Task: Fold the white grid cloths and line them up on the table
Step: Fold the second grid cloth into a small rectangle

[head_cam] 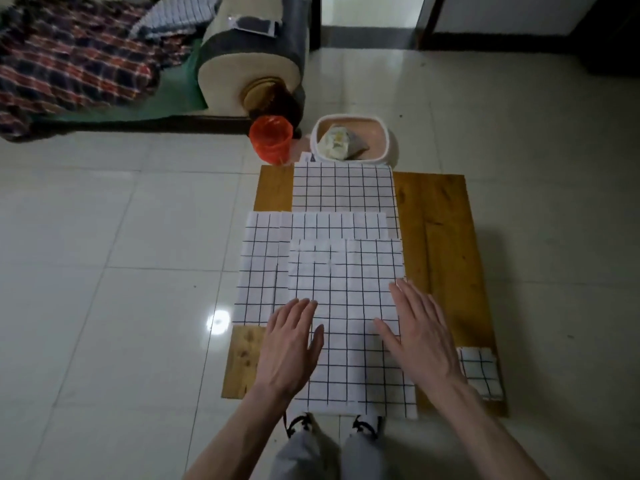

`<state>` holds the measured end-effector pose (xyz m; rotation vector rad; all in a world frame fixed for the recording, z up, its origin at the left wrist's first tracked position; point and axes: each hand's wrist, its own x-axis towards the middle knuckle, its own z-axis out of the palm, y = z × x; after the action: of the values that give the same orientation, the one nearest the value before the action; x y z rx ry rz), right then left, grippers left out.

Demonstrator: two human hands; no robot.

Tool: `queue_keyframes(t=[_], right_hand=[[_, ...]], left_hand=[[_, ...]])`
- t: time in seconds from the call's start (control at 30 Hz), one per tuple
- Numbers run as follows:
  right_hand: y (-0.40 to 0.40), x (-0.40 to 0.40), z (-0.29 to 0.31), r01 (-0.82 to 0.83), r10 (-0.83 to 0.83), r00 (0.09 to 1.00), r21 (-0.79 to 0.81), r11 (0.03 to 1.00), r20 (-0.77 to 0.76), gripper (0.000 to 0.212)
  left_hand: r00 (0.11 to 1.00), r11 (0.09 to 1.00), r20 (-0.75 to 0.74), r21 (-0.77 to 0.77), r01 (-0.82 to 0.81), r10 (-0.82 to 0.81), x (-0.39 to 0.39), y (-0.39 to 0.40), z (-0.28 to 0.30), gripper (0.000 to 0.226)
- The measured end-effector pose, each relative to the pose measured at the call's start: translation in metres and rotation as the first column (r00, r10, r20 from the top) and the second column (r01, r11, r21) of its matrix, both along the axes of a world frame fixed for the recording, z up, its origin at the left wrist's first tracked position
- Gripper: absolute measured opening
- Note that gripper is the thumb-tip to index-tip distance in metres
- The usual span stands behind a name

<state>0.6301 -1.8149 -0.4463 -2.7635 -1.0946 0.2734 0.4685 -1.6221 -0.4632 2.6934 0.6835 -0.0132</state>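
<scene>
Palms flat, fingers spread: my left hand and my right hand grasp nothing, both lying open on the nearest grid cloth in the lower middle of the frame. The left presses near its left edge, the right near its right edge, as if smoothing the top layer down. This cloth looks folded at least once, since a smaller layer lies on top of a wider one, but I judge it not yet finished, because it is much bigger than the small folded grid cloth sitting at the lower right corner of the wooden table.

Just above and to the left of my hands, a second spread cloth pokes out from under the one I am pressing and hangs past the table's left edge. Further up the frame, a third cloth lies flat at the far end of the table, partly covered by the others.

So, as far as I can tell, one cloth is done, one is in hand, and at least two are left to fold. No row has been formed yet; the lining up remains.

Beyond the table stand an orange cup and a white basin on the tiled floor.
</scene>
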Motion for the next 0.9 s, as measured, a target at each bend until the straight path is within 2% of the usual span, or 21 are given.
queue_keyframes(t=[0.17,0.37,0.57,0.77,0.9], right_hand=[[-0.006,0.014,-0.054,-0.040,0.039,0.999,-0.031,0.999,-0.029,0.074],[-0.015,0.017,-0.150,-0.073,0.071,0.996,-0.037,0.997,-0.058,0.075],[-0.011,0.019,-0.228,-0.132,0.131,0.991,-0.057,0.990,-0.020,0.071],[-0.008,0.024,-0.262,-0.126,0.127,0.992,-0.096,0.987,0.005,0.069],[-0.009,0.022,-0.269,-0.123,0.122,0.991,0.008,0.992,0.053,0.064]], left_hand=[[0.999,0.999,-0.024,-0.016,0.036,-0.036,0.016,0.011,-0.052,0.053],[0.992,0.992,0.004,-0.006,0.124,-0.124,0.032,0.022,-0.138,0.049],[0.978,0.978,-0.031,0.009,0.208,-0.207,0.024,0.025,-0.215,0.053],[0.962,0.960,-0.083,0.082,0.268,-0.262,0.010,0.030,-0.243,0.063],[0.963,0.958,-0.036,0.096,0.271,-0.268,0.008,0.031,-0.246,0.064]])
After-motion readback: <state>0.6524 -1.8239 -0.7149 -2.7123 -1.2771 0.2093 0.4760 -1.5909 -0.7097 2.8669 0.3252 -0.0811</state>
